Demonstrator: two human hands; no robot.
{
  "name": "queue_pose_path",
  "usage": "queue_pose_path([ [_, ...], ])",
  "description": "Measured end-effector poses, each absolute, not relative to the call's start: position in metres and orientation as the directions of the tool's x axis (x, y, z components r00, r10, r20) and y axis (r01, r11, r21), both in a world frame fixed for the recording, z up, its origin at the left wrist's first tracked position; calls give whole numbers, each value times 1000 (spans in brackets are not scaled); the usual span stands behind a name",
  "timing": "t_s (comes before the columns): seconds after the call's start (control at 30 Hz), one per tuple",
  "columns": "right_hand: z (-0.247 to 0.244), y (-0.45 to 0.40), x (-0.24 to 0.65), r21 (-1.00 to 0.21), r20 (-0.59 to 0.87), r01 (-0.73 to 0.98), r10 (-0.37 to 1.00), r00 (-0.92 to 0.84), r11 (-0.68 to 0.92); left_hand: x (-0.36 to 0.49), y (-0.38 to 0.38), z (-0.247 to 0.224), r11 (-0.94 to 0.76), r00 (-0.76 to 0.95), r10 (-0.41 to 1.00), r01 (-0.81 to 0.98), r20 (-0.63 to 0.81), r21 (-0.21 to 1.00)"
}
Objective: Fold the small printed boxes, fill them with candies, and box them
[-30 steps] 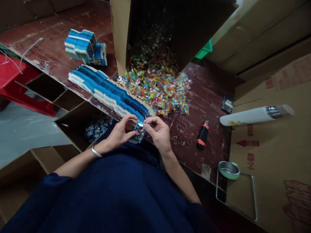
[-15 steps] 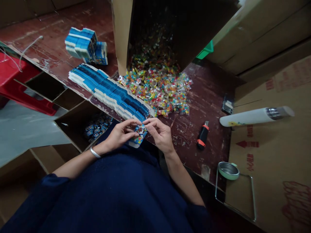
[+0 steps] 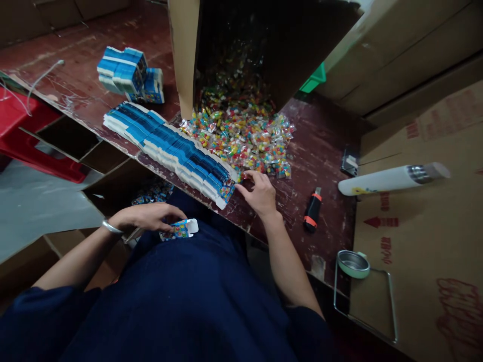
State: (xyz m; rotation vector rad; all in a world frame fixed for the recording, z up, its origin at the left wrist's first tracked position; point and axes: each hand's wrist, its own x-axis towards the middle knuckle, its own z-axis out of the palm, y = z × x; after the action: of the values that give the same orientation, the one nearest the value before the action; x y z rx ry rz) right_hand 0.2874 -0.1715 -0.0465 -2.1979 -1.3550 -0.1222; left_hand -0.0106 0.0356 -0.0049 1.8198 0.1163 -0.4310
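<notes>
My left hand is closed on a small blue printed carton, held low in front of my dark blue top. The carton's white end flap stands open, facing right. At the near edge of a heap of clear candy packets, my right hand has thumb and index finger curled around a packet of coloured candies, partly hidden by the fingertips. Just left of that hand ends a long row of flattened blue and white cartons, lying overlapped along the table edge.
A large cardboard box lies tipped, candy packets spilling from its mouth. Two stacks of flat cartons stand at back left. To the right are a box cutter, a white bottle and a metal-lined cup. Filled cartons lie below left.
My left hand has moved down and left with the carton, whose end is now open. My right hand has let go of the carton and moved up right to the candy packets.
</notes>
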Motion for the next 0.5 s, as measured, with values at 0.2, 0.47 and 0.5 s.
queue_pose_path([
  [0.2,-53,-154,286,-331,343,815,744,574,-476,13,15,0,-102,956,4,292,-293,951],
  [0.47,18,-182,277,-638,379,755,793,477,-149,50,-6,-14,-379,950,301,199,-83,904],
  [0.5,29,-184,273,-637,359,765,840,407,-98,53,-7,-13,-407,954,292,190,-70,893],
])
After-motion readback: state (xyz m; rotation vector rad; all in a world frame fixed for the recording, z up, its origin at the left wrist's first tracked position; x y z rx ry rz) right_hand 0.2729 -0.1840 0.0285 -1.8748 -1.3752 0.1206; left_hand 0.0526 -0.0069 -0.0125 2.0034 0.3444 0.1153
